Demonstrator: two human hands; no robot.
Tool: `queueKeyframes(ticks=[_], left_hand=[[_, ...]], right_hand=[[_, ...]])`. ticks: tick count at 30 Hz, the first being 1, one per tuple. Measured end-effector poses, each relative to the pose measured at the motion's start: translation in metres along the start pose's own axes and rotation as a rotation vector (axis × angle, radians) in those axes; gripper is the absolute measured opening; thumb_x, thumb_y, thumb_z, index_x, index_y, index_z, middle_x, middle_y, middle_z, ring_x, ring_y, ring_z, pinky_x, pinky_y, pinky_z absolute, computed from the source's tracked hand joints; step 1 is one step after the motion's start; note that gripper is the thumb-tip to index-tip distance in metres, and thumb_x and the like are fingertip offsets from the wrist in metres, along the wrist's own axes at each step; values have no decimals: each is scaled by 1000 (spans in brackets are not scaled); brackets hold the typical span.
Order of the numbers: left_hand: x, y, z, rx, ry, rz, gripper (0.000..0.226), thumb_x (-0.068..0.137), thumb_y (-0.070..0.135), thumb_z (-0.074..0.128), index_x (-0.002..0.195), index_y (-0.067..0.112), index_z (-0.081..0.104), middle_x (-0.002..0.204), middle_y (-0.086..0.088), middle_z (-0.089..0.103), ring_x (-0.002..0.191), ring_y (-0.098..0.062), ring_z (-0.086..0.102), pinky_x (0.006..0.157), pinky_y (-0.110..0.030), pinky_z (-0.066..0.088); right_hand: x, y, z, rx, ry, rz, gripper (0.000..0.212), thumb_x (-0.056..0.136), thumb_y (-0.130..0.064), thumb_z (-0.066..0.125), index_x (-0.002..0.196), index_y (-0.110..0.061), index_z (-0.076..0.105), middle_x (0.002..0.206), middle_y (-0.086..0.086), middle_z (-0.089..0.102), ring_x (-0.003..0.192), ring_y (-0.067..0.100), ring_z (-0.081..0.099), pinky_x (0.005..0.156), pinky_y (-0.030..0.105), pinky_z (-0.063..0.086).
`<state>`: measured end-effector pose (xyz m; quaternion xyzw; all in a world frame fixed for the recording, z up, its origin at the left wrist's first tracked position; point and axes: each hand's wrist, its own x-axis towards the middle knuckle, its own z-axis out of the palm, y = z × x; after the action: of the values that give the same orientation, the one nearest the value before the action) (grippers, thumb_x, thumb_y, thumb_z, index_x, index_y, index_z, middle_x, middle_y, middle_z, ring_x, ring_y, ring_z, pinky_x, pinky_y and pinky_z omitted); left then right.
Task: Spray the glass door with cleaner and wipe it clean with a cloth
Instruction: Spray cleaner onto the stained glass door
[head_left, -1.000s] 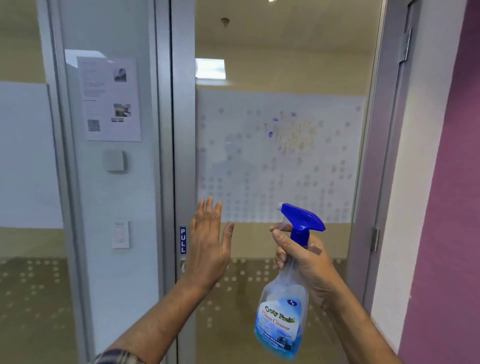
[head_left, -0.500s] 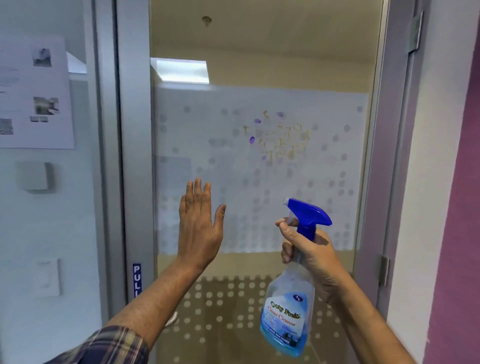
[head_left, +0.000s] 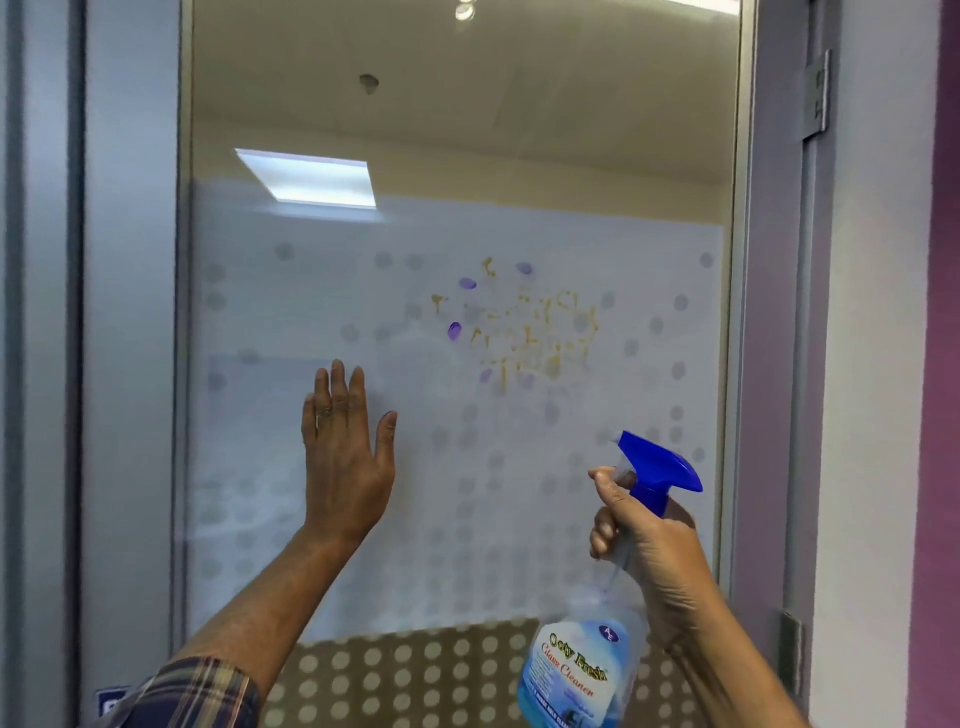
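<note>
Frosted dotted glass door (head_left: 322, 291), yellow-purple smears (head_left: 524, 332). Left hand (head_left: 345, 457) flat, fingers apart; right hand (head_left: 649, 551) clamped round translucent blue-triggered plastic spray bottle (head_left: 587, 670).

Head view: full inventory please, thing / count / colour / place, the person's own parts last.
glass door: 1, clear with a frosted dotted band, centre.
stains: 1 cluster, yellow-brown drips with purple smudges, on the frosted band, up and right of the left hand.
door frame: 1, grey, both sides of the pane.
hinges: 2, grey metal, right frame, top and bottom.
wall: 1, purple, far right.
spray bottle: 1, clear with blue liquid and a blue trigger head, lower right, nozzle toward the glass.
cloth: none in view.
plaid sleeve: 1, bottom left.
left hand: open, fingers up, at the glass; contact unclear.
right hand: closed around the bottle neck.
</note>
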<state>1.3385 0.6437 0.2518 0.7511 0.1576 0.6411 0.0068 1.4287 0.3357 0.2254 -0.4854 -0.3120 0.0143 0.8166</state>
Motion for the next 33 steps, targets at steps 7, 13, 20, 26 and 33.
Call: queueKeyframes(ticks=[7, 13, 20, 26, 33], left_hand=[[20, -4, 36, 119, 145, 10, 66, 111, 43, 28, 163, 2, 24, 174, -20, 17, 163, -33, 10, 131, -55, 10], [20, -9, 42, 181, 217, 40, 66, 111, 42, 27, 162, 0, 27, 172, -22, 21, 163, -34, 13, 131, -55, 12], [22, -10, 44, 211, 241, 37, 64, 111, 40, 29, 162, 2, 28, 173, -20, 21, 163, -32, 14, 131, -56, 15], [20, -10, 45, 224, 248, 42, 65, 112, 43, 25, 163, 3, 27, 174, -18, 19, 163, -31, 13, 132, -53, 13], [20, -11, 46, 235, 247, 41, 65, 112, 44, 25, 163, 3, 26, 174, -18, 18, 164, -30, 12, 132, -53, 13]], right_hand=[[49, 12, -41, 30, 44, 13, 28, 77, -31, 83, 96, -14, 72, 65, 12, 64, 54, 19, 60, 55, 34, 57], [81, 16, -39, 31, 68, -33, 10, 89, -20, 78, 95, -16, 72, 62, 7, 65, 53, 15, 62, 53, 31, 57], [108, -7, -11, 32, 79, -125, 9, 91, -21, 77, 95, -18, 70, 62, 3, 64, 56, 15, 60, 58, 34, 57], [120, -38, 11, 82, 20, -106, 13, 89, -23, 79, 90, -19, 67, 59, 1, 62, 53, 13, 59, 57, 31, 58], [124, -63, 45, 118, -108, -57, 19, 88, -25, 80, 91, -18, 63, 60, 2, 59, 52, 14, 56, 56, 31, 57]])
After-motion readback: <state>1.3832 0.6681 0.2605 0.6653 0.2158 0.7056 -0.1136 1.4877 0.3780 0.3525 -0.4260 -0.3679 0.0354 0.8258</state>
